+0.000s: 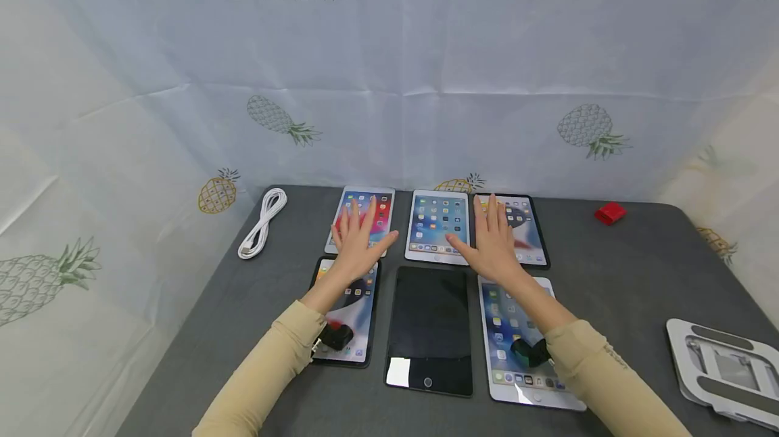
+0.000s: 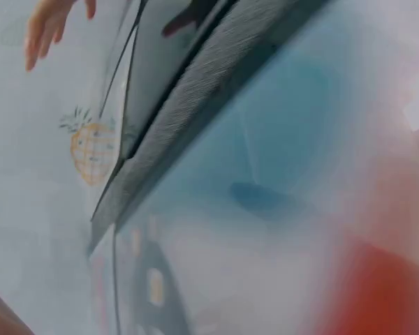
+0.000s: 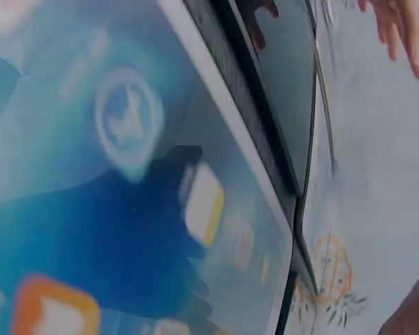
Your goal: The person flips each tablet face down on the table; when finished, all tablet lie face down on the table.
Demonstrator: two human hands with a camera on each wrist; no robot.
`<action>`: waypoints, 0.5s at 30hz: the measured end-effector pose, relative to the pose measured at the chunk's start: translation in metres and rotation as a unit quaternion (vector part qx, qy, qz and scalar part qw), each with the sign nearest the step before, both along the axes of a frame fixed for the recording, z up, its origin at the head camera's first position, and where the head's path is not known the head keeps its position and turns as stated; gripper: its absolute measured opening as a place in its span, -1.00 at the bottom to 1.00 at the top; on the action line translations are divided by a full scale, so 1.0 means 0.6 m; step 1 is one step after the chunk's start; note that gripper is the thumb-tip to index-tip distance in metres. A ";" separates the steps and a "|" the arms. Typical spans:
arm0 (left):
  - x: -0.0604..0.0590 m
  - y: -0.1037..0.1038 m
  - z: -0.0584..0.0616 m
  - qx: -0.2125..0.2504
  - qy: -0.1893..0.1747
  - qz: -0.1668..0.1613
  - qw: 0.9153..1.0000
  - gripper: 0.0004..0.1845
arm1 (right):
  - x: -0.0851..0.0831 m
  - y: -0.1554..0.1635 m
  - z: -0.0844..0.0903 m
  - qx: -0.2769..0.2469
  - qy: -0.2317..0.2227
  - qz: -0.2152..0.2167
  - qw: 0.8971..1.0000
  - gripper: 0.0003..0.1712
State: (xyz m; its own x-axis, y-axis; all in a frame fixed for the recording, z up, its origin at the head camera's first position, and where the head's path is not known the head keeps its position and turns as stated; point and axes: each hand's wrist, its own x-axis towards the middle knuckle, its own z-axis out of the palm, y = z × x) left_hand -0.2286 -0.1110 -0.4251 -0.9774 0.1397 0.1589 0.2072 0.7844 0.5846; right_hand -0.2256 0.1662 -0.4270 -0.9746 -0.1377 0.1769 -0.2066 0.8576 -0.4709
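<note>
Six tablets lie in two rows on a grey table (image 1: 639,268). My left hand (image 1: 356,244) is flat with fingers spread over the lit back-left tablet (image 1: 382,210), its wrist above the lit front-left tablet (image 1: 360,318). My right hand (image 1: 493,241) is flat and spread over the back-right tablet (image 1: 528,228), its thumb by the back-middle tablet (image 1: 437,224). I cannot tell whether either palm touches. The front-middle tablet (image 1: 430,329) is dark and the front-right tablet (image 1: 508,329) is lit. Both wrist views show blurred screens close up, with fingers (image 2: 45,31) and fingers (image 3: 398,35) held straight.
A coiled white cable (image 1: 263,224) lies at the table's back left. A small red object (image 1: 610,212) sits at the back right. A grey folding stand (image 1: 724,369) lies at the front right. A pineapple-print cloth (image 1: 389,85) hangs behind and at both sides.
</note>
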 end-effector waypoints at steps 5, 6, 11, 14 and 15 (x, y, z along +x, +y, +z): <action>0.033 -0.035 -0.007 0.057 0.013 -0.020 0.998 -0.11 | 0.017 -0.030 -0.001 -0.040 -0.014 0.050 0.998 0.14; 0.039 -0.042 -0.009 0.066 0.012 -0.020 0.998 -0.12 | 0.021 -0.036 -0.001 -0.048 -0.017 0.058 0.997 0.14; 0.067 -0.074 -0.013 0.102 0.004 -0.016 0.995 -0.17 | 0.038 -0.064 -0.003 -0.086 -0.024 0.099 0.991 0.08; 0.082 -0.093 -0.014 0.108 0.012 -0.017 0.994 -0.21 | 0.048 -0.081 -0.005 -0.098 -0.037 0.117 0.988 0.06; 0.087 -0.099 -0.014 0.110 0.013 -0.015 0.994 -0.22 | 0.051 -0.086 -0.005 -0.101 -0.044 0.123 0.986 0.06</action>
State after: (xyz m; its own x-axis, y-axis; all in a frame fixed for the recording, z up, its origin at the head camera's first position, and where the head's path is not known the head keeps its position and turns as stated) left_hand -0.1767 -0.1705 -0.4336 -0.9686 0.1280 0.2133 0.2454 0.6314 0.7356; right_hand -0.1949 0.1143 -0.4301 -0.9288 -0.3424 0.1417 -0.3477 0.6735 -0.6523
